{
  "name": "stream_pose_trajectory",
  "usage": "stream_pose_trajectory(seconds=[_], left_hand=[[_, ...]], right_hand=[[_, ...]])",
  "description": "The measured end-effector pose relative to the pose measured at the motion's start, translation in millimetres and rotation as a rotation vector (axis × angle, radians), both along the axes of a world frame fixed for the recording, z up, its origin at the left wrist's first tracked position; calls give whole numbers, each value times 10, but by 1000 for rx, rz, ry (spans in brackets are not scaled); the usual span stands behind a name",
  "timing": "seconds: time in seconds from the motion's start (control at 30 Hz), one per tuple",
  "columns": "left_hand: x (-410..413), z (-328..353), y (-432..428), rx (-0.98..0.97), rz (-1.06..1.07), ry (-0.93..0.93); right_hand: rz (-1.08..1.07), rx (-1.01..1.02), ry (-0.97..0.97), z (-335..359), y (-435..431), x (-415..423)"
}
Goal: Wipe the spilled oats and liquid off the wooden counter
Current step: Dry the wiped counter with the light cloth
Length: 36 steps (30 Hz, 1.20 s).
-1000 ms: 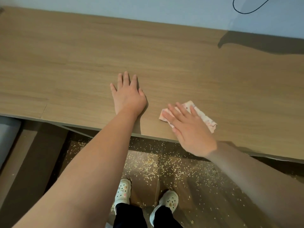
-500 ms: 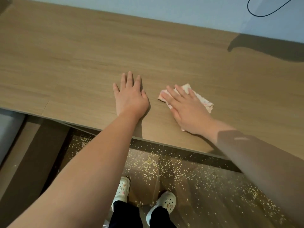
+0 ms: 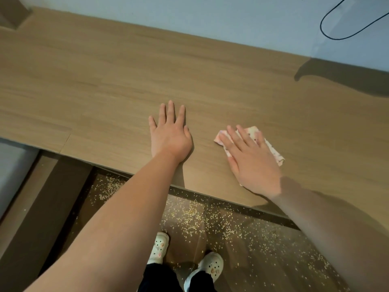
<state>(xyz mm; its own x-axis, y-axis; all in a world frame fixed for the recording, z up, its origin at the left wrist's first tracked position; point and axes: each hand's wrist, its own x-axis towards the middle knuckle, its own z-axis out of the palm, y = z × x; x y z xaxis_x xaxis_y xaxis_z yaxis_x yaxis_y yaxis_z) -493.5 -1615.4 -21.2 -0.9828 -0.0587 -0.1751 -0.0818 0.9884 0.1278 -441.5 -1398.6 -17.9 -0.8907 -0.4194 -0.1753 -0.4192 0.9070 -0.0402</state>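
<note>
A long wooden counter [image 3: 105, 81] runs across the view under a pale wall. My left hand [image 3: 169, 133] lies flat on it near the front edge, fingers straight and spread. To its right my right hand [image 3: 251, 163] presses flat on a folded white cloth with pink spots [image 3: 273, 152], which shows past the fingertips and along the hand's right side. No oats or liquid show on the counter top. Spilled oats [image 3: 221, 224] lie scattered on the dark floor below the counter's edge.
My two feet in white clogs [image 3: 160, 247] stand on the floor among the oats. A black cable [image 3: 328, 34] loops on the wall at the upper right. A dark shadow [image 3: 336, 79] falls on the counter's far right. A grey surface [image 3: 12, 165] sits at the left.
My right hand slid the cloth away from the front edge, then back toward it and slightly right. My left hand stayed flat in place. The camera shifted a little.
</note>
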Motion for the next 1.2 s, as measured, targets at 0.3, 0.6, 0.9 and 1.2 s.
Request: stream_pose_trajectory(seconds=[0.3,0.6,0.9,1.2], left_hand=[[2,11,18,-10,6,-15],[-4,-11,17,-12,-19,-27],[-269,137,-63,-23,-88,-15],[-1039,32,-251,19,-23,-22]], right_hand=[[-387,-88,20,-36,-89,-1229],[43,-24,-78,-11,-21,-578],[-518,-177,63,-39,-576,-1476],[-458,-96,6,1,16,-1482]])
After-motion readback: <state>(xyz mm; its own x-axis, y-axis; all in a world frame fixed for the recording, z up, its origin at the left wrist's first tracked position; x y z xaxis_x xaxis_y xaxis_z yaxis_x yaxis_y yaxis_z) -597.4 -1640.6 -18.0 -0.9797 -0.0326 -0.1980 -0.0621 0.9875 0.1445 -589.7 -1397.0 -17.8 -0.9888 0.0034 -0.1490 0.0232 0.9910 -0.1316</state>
